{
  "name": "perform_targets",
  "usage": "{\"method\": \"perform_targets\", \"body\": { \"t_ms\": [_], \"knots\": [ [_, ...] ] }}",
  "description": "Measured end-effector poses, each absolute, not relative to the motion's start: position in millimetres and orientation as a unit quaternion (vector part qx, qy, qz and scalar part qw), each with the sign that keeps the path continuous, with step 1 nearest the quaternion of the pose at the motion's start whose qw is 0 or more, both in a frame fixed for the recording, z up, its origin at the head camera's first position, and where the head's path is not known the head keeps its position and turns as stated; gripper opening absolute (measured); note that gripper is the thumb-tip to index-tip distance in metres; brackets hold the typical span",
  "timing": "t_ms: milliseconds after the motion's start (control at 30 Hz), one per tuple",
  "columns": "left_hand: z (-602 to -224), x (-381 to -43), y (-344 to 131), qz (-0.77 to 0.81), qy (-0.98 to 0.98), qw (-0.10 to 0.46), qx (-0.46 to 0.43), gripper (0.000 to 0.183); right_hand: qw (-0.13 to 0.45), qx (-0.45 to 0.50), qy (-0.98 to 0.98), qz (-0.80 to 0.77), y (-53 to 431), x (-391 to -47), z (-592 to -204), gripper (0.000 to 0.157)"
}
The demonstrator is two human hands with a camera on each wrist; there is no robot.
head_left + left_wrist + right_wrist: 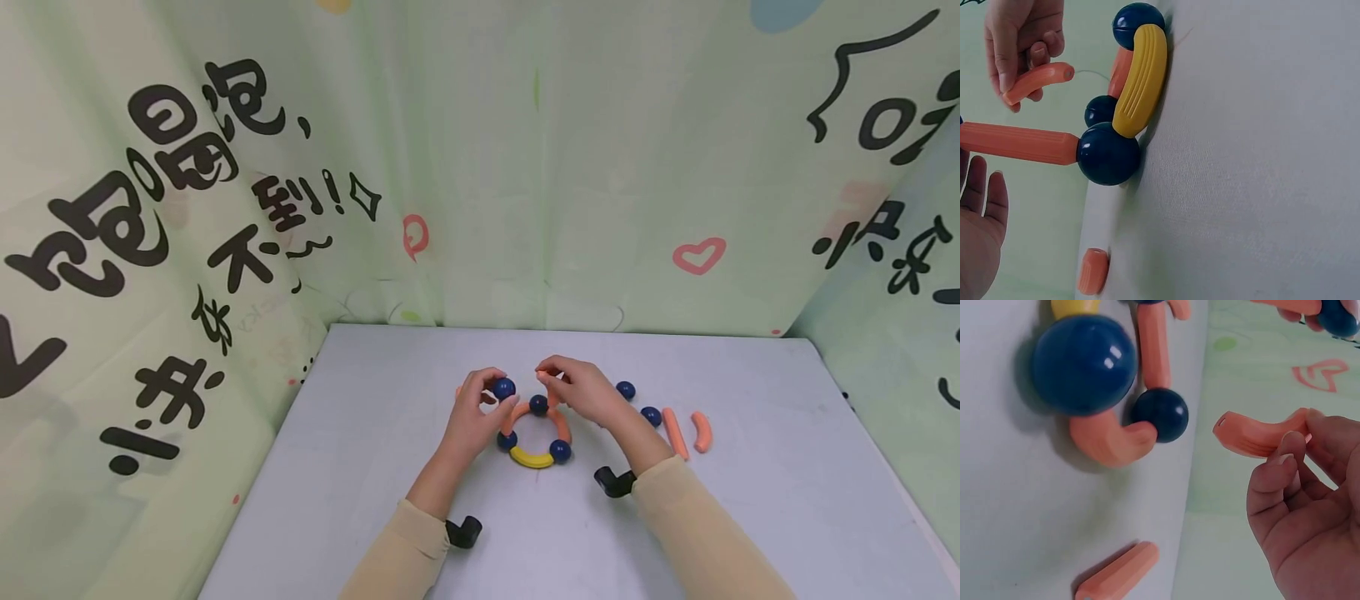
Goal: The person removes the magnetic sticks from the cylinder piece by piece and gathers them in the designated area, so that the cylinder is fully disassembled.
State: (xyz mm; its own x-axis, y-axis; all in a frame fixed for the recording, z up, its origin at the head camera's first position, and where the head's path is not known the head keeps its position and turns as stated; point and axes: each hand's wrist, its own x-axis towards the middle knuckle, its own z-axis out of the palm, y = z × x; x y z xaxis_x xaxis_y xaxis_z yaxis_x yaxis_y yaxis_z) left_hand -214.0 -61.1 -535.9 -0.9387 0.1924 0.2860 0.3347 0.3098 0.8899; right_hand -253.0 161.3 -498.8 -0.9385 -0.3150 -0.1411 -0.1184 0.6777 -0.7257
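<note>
My left hand [474,421] grips a dark blue ball [504,388] between thumb and fingers. A straight orange rod [1019,144] joins that ball to another blue ball [1109,154] on the table, so the rod stands up from it. That lower ball belongs to a ring of blue balls, orange pieces and a curved yellow piece [532,459] lying on the table. Above the ring's far right side, my right hand [588,392] pinches a curved orange piece [1254,436] by one end; its other end is free.
To the right of the ring lie two loose blue balls [651,416], a straight orange rod [675,433] and a curved orange piece [702,432]. Another orange piece [458,392] shows partly behind my left hand. A printed curtain [525,208] stands around the white table [780,500].
</note>
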Motion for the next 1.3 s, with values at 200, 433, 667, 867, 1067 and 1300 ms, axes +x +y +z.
{"method": "perform_targets", "body": {
  "t_ms": [200, 433, 667, 867, 1067, 1300],
  "knots": [
    [-538, -212, -63, -0.556, -0.811, 0.067, -0.167, 0.045, 0.146, -0.071, 0.917, -0.365, 174, -261, -511, 0.037],
    [-542, -210, -63, -0.548, -0.815, 0.059, -0.180, 0.049, 0.155, -0.030, 0.928, -0.337, 184, -266, -530, 0.032],
    [-542, -209, -62, -0.554, -0.815, 0.042, -0.164, 0.052, 0.173, 0.008, 0.923, -0.344, 196, -269, -541, 0.031],
    [-542, -208, -61, -0.567, -0.814, 0.016, -0.126, 0.056, 0.166, 0.007, 0.929, -0.331, 204, -272, -542, 0.032],
    [-544, -206, -63, -0.552, -0.820, 0.034, -0.150, 0.042, 0.160, 0.000, 0.929, -0.334, 207, -274, -543, 0.033],
    [-551, -206, -64, -0.536, -0.828, 0.035, -0.159, 0.012, 0.150, -0.003, 0.932, -0.329, 205, -275, -546, 0.034]
  ]
}}
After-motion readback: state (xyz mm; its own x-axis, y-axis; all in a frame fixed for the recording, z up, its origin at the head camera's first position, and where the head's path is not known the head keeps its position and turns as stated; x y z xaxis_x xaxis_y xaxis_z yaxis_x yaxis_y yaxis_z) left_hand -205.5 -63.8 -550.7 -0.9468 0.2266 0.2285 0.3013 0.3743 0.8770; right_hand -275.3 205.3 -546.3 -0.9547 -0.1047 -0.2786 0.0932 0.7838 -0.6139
